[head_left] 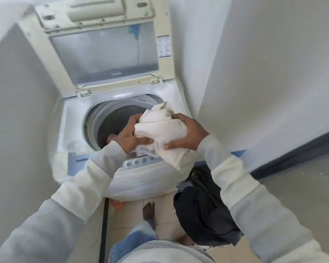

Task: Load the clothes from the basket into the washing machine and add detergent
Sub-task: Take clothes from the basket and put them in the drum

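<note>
A white top-loading washing machine (72, 133) stands in front of me with its lid (104, 52) raised. Both hands hold a bunched cream-white garment (160, 130) over the right front edge of the drum opening (110, 122). My left hand (129, 135) grips its left side, and my right hand (188, 133) grips its right side. A loose end of the cloth hangs down over the control panel (139, 162). Something pinkish lies low in the drum, mostly hidden by my left wrist. Dark clothes (203, 209) are heaped on the floor at the right; the basket itself is hidden under them.
White walls close in on both sides of the machine. My bare foot (148, 209) stands on beige floor tiles just in front of it. A small orange thing (118, 204) lies at the machine's base. A dark skirting strip runs along the right wall.
</note>
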